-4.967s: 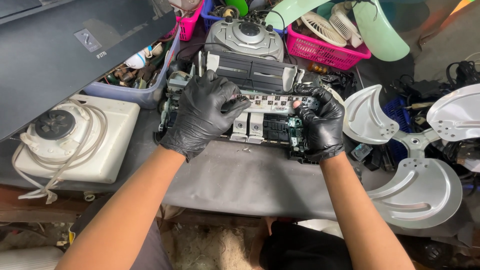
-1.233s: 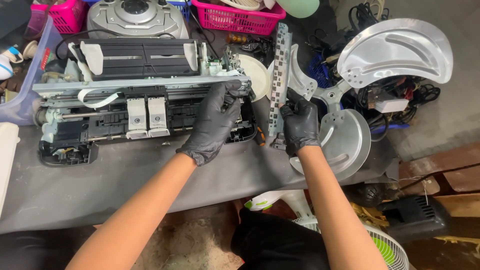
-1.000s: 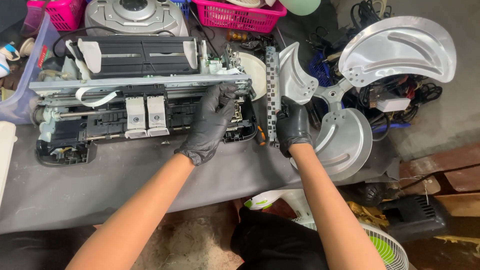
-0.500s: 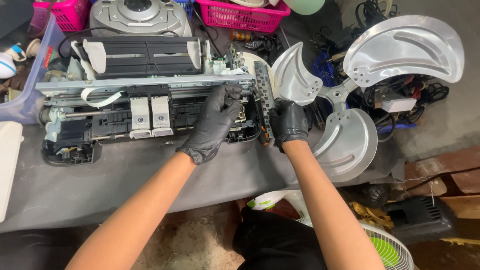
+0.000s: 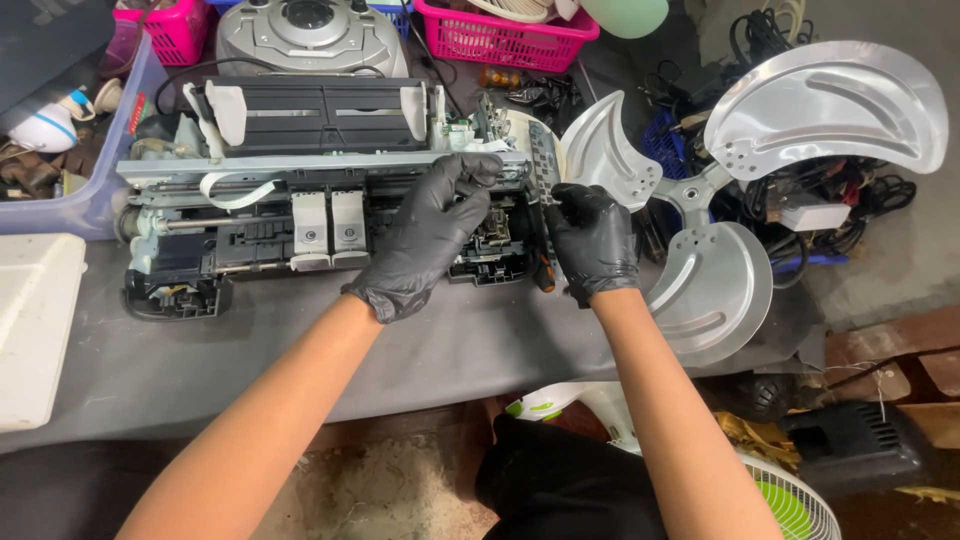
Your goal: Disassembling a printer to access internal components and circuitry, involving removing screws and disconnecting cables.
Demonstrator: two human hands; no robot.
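Black gloves: you are wearing one on each hand, forearms bare.
Left hand (image 5: pixel 430 235): you are laying it palm-down over the right part of the opened printer (image 5: pixel 320 215), fingers curled down over the top metal rail (image 5: pixel 300 165) and into the works below; it is gripping the frame rather than lifting any loose piece.
Right hand (image 5: pixel 592 240): you are closing it on a screwdriver (image 5: pixel 543 268), whose orange-and-black handle is showing just under your fist; your fingertips are pinching at the upright metal side plate (image 5: pixel 545 165) at the printer's right end.
Printer: it is sitting stripped of its cover on the grey tabletop (image 5: pixel 300 350), its black paper tray (image 5: pixel 315 110) standing at the back and two pale cartridge holders (image 5: pixel 328 228) left of your left hand.
Right of your hands: a three-bladed metal fan blade (image 5: pixel 730 190) is lying just beside your right hand, over tangled cables (image 5: pixel 830 200).
Behind: a grey round-topped player (image 5: pixel 310 35) and a pink basket (image 5: pixel 505 35) are resting.
Left: a white box (image 5: pixel 35 320) is sitting at the table edge.
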